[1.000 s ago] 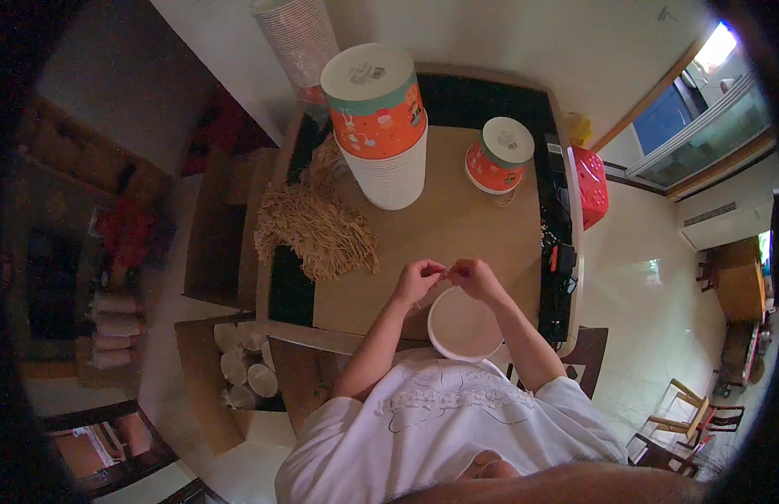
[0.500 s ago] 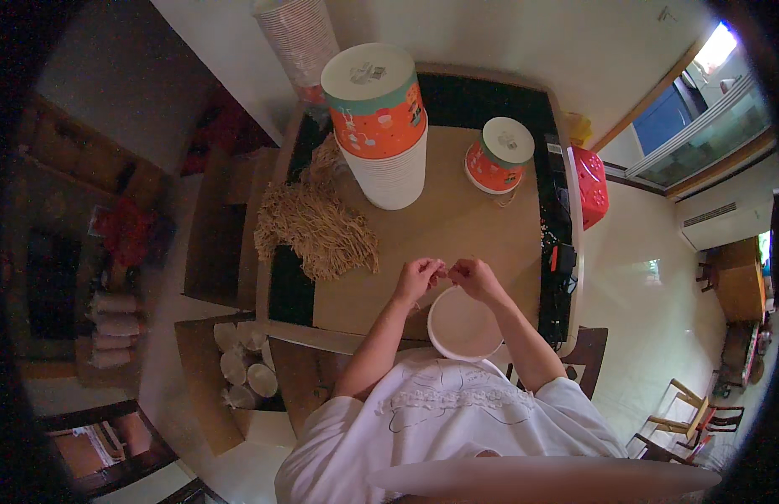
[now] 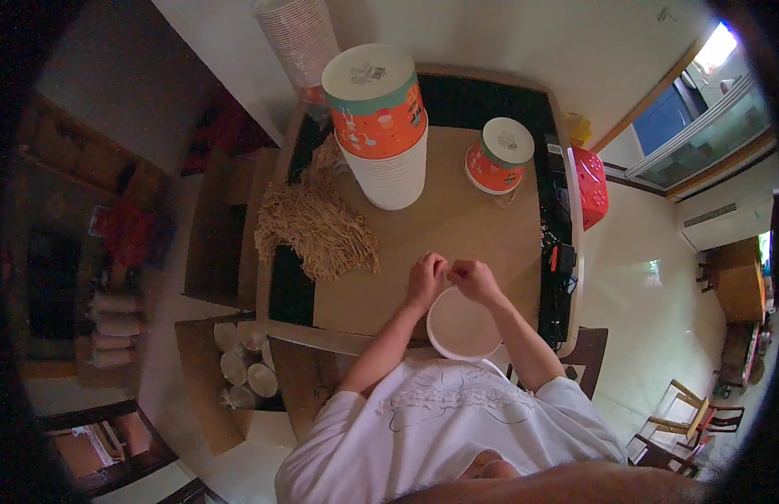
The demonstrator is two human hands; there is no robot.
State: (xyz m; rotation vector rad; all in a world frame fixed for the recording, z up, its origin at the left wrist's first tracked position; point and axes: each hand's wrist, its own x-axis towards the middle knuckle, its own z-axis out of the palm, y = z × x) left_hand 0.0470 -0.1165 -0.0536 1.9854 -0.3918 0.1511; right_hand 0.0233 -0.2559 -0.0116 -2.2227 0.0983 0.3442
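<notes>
My left hand (image 3: 426,282) and my right hand (image 3: 476,280) meet just above the far rim of a white paper tub (image 3: 463,328). Fingers on both hands are pinched together, tip to tip. Whatever lies between them is too small to make out. The tub stands at the near edge of the table, open side up, close to my body. To the left of my hands is a heap of tan strings (image 3: 318,231). Beyond it rises a tall upside-down stack of paper tubs (image 3: 378,126), orange and green on top. At the far right sits a shorter inverted tub stack (image 3: 499,160).
Brown cardboard (image 3: 457,223) covers the middle of the table. Wrapped cups (image 3: 297,38) stand by the wall. Cables and a small black-and-orange item (image 3: 563,259) lie along the right edge. An open carton (image 3: 209,403) with several white tubs is at lower left; a red stool (image 3: 589,181) is beyond the right edge.
My left hand has turned and come slightly closer to my right, its wrist swinging inward. My right hand has barely moved. The tub and the stacks are as they were.
</notes>
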